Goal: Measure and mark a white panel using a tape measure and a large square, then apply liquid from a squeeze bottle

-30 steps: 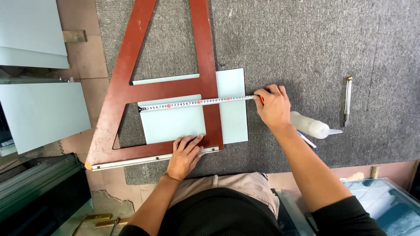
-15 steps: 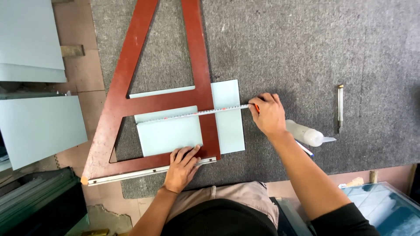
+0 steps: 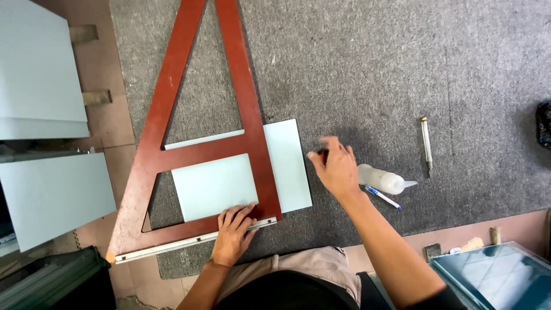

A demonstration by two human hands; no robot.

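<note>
The left hand (image 3: pixel 232 234) is seen nearest the body, laid flat with fingers spread on the near bar of the red frame (image 3: pixel 195 149), just above the metal strip (image 3: pixel 189 240) along the frame's near edge. The fingertips touch the near edge of the glass pane (image 3: pixel 287 166), which lies on the grey mat (image 3: pixel 402 74) under the frame; its long axis runs left to right across the mat, and its right end projects beyond the frame's right leg.

The right hand (image 3: pixel 336 169) is held above the mat, just right of the pane's right edge and apart from it. It is blurred; the fingers appear curled around something small and dark, but the grip cannot be told. The pane lies to the left of these fingers, and the left hand is the nearer to it, being in contact.

Beside the right wrist a white bottle (image 3: pixel 381 179) and a blue pen (image 3: pixel 383 197) are noted. Farther right a slim metal tool (image 3: pixel 426 143) lies lengthwise, well apart from both hands
</note>
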